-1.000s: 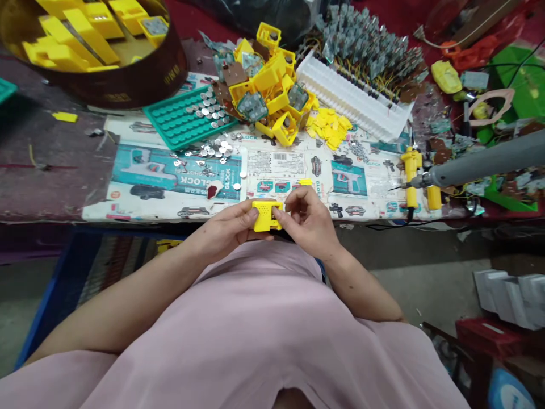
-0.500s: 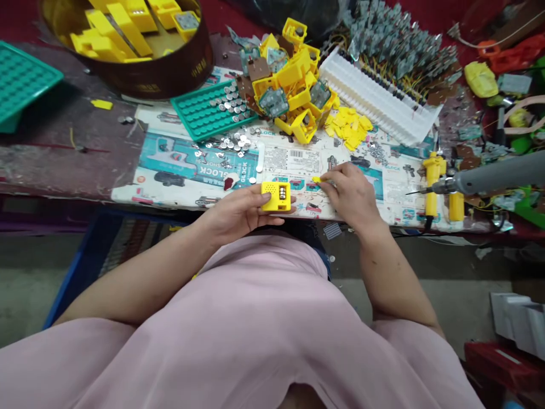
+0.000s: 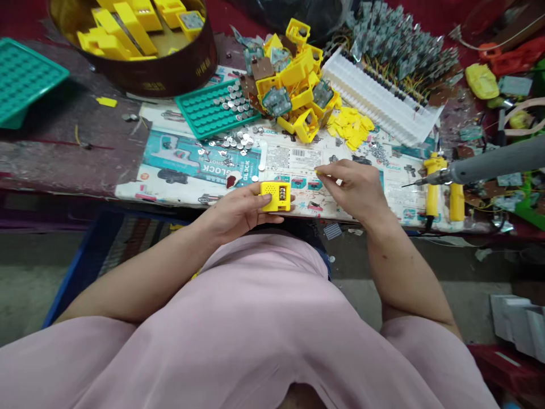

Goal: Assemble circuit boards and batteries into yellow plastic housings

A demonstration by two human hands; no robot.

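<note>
My left hand [image 3: 244, 211] is closed on a small yellow plastic case [image 3: 268, 200], thumb on top and fingers underneath. The case has a dotted patch of speaker holes and an uncovered battery compartment where silvery button cells [image 3: 283, 193] show. To the right, my right hand [image 3: 351, 184] pinches a small yellow plastic cover [image 3: 317, 171] between thumb and fingertips; only a sliver of it shows. Beyond that hand is a pile of similar flat yellow covers [image 3: 349, 126]. Loose button cells [image 3: 240, 141] lie beyond my left hand.
A green tray [image 3: 191, 113] holds some button cells. Behind are a heap of yellow cases [image 3: 298, 79], a round brown tin [image 3: 149, 79] and a white rack [image 3: 378, 108] with wired boards. From the right, an electric screwdriver [image 3: 481, 165] juts in near a yellow-handled tool [image 3: 432, 193].
My right hand has shifted slightly, and the yellow cover in its pinch shows less than before. My left hand stays nearly still with the case. The view has shifted a little.
</note>
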